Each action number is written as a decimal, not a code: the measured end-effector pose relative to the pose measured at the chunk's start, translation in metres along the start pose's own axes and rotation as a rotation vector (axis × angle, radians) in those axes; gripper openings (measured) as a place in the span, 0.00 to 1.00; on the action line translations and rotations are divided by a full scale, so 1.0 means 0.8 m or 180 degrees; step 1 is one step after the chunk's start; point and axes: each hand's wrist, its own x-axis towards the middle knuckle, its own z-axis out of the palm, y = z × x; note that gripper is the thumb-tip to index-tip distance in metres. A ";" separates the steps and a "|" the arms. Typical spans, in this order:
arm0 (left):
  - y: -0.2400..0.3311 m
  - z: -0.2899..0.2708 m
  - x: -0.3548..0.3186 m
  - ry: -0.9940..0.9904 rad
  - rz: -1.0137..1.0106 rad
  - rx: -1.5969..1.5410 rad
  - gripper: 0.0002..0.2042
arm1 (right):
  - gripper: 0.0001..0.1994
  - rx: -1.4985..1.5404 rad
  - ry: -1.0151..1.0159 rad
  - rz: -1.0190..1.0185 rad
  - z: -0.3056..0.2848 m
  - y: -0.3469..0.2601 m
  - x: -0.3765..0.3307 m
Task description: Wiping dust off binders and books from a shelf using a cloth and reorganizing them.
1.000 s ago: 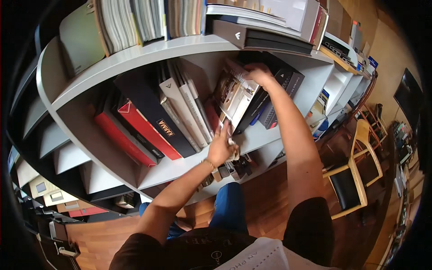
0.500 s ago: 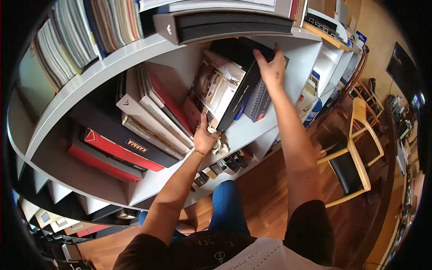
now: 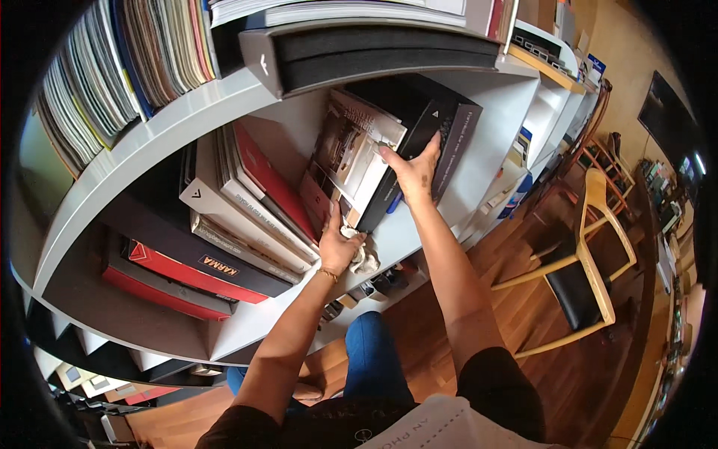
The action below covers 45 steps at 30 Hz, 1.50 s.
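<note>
The left hand [image 3: 338, 247] closes its grip on a white cloth [image 3: 362, 258] against the white shelf [image 3: 389, 243]. Beyond it, the right hand [image 3: 413, 173], fingers spread, presses flat on tilted black books [image 3: 419, 123]; the wiping looks unfinished.

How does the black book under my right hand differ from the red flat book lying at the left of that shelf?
The black book stands tilted on its lower edge; the red flat book lies on its side at the bottom of a stack. The right hand presses the black one; nothing touches the red one. The left hand holds a whitish cloth between them. Both sit on the same white shelf.
</note>
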 end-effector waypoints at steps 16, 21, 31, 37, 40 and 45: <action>-0.022 0.065 0.055 -0.0130 0.0399 -0.0659 0.52 | 0.31 0.0052 0.0016 -0.0811 -0.003 -0.034 0.062; -0.002 0.076 0.091 -0.0299 0.0585 -0.0433 0.53 | 0.49 -0.1178 0.0242 -0.1322 -0.016 -0.032 0.085; 0.001 0.073 0.073 -0.0059 0.0672 -0.0640 0.49 | 0.53 -0.1136 0.0393 -0.1267 -0.010 -0.050 0.049; 0.011 0.057 0.052 -0.0057 0.0680 -0.0725 0.49 | 0.44 -0.1881 0.0243 -0.2417 -0.017 -0.096 0.008; 0.010 0.050 0.039 -0.0042 0.0604 -0.0773 0.49 | 0.36 -0.2082 -0.0092 -0.2539 -0.003 -0.106 -0.002; 0.016 0.043 0.009 -0.0096 0.0503 -0.1167 0.53 | 0.24 -0.2789 -0.0294 -0.2567 -0.002 -0.110 0.000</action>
